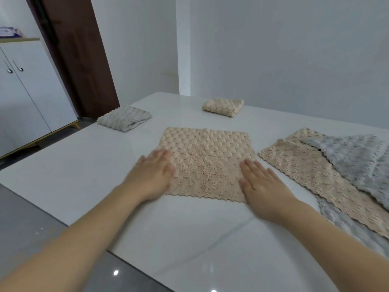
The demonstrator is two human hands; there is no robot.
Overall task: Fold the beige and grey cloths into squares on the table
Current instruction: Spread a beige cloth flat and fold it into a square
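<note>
A beige cloth point(205, 161) with a bumpy weave lies flat in the middle of the white table point(84, 161). My left hand point(152, 175) rests palm down on its left edge, fingers straight. On the cloth's near right corner my right hand point(263, 186) lies flat, fingers apart. Neither hand grips anything. A folded grey cloth point(124, 119) sits at the far left of the table. A folded beige cloth point(223, 107) sits at the far middle. On the right lies a loose pile: an unfolded beige cloth point(311, 175) with a grey cloth point(357, 157) over it.
Another grey cloth point(349, 230) shows under the pile at the right edge. The table's left edge runs diagonally past my left forearm, with grey floor point(25, 224) beyond. A white cabinet point(27, 98) and a brown door point(77, 55) stand at the left. White walls back the table.
</note>
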